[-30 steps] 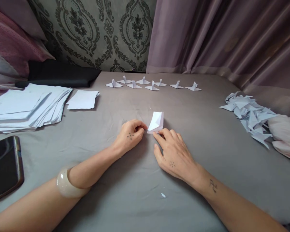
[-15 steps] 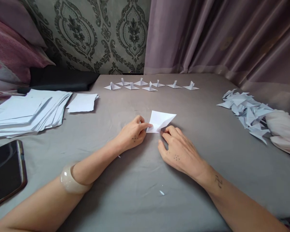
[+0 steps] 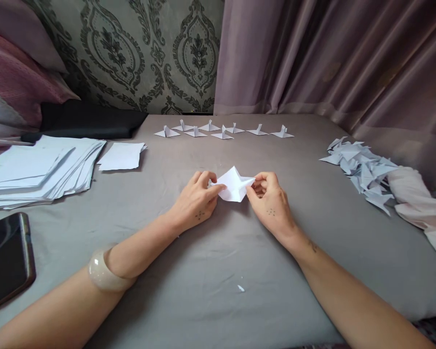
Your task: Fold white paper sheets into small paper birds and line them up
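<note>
A partly folded white sheet of paper (image 3: 235,186) is held between my two hands over the grey cloth surface, one point of it facing away from me. My left hand (image 3: 198,198) pinches its left corner, thumb on top. At the right corner, my right hand (image 3: 271,201) grips the paper between thumb and fingers. Creases run across the middle of the sheet. Beyond it stand several small folded paper pieces (image 3: 195,132), set out in two loose rows with upright tips.
Stacked white paper (image 3: 58,167) lies at the left beside a smaller pile of squares (image 3: 121,156). A phone (image 3: 9,261) rests at the near left. Folded paper shapes (image 3: 363,167) are heaped at right by a pale cloth (image 3: 421,203). A tiny scrap (image 3: 241,288) lies in front.
My right hand has moved up from the paper's lower edge to pinch its right corner. The sheet has changed from a flat, kite-like shape to a pointed, creased one.
</note>
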The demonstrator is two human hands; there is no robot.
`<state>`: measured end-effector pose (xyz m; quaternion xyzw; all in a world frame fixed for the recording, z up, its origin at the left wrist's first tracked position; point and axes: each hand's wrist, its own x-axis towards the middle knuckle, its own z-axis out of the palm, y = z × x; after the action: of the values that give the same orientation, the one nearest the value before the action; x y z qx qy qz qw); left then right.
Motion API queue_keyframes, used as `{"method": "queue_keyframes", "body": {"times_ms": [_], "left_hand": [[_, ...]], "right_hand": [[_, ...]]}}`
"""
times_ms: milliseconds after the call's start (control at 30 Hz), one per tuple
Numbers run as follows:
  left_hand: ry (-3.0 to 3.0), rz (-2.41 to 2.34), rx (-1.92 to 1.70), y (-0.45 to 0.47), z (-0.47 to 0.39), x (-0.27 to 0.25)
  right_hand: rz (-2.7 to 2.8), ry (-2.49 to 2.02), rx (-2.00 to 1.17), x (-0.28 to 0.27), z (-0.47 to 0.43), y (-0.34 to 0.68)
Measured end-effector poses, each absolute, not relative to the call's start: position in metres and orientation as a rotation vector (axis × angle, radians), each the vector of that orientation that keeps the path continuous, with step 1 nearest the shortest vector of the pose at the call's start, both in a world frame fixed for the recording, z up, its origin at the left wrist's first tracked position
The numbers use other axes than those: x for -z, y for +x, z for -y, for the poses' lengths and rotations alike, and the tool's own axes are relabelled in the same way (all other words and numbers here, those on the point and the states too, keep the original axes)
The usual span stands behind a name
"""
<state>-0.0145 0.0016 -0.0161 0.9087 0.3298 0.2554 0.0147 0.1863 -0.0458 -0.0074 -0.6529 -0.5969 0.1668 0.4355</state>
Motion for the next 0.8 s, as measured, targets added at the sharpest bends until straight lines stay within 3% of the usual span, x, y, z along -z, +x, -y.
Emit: {"method": "queue_keyframes", "body": {"times_ms": [200, 300, 367, 567, 800], "left_hand": [[3.252, -0.938, -0.897, -0.018, 0.002, 0.009], [3.34, -0.83, -0.874, -0.017, 0.005, 0.006], [3.36, -0.814, -0.814, -0.015, 0.008, 0.005], [3.426, -0.971, -0.654, -0.008, 0.017, 0.008], [3.296, -1.062, -0.489, -0.004, 0.024, 0.008]], "right_hand": [[1.23, -1.319, -0.973, 0.018, 0.023, 0.191], [1.164, -1.285, -1.091, 0.02, 0.016, 0.19], [1.225, -1.325, -0.988, 0.019, 0.018, 0.19], [1.883, -1.487, -0.266, -0.002, 0.052, 0.185], [2.274, -1.665, -0.086, -0.007, 0.075, 0.173]]}}
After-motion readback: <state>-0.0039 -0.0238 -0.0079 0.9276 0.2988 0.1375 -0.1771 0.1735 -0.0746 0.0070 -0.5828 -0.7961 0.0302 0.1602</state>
